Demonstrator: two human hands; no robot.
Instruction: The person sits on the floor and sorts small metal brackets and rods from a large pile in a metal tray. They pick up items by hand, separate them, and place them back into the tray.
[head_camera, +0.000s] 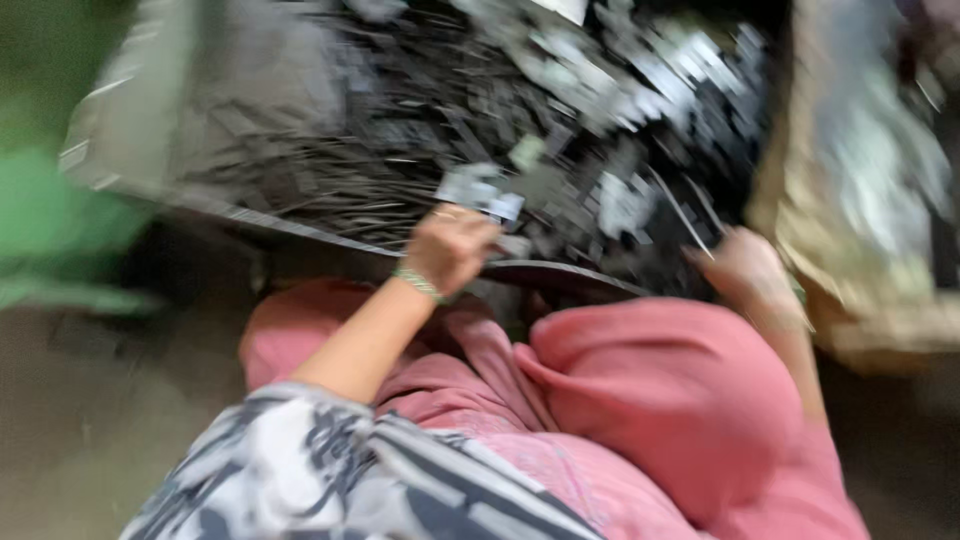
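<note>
The picture is blurred by motion. My left hand (452, 245), with a bangle at the wrist, is closed on a small flat grey metal piece (480, 190) at the near edge of a big heap of dark metal scraps (420, 130). My right hand (745, 268) rests at the heap's near right edge with a thin metal strip (688, 215) running up from its fingers. Both hands reach out over my knees, which are covered in pink cloth (660, 400).
The scrap heap lies on a dark sheet with a pale edge (130, 120). A tan sack (860, 200) with shiny scraps stands at the right. Something green (50, 220) is at the left. Bare ground (90, 420) lies at the lower left.
</note>
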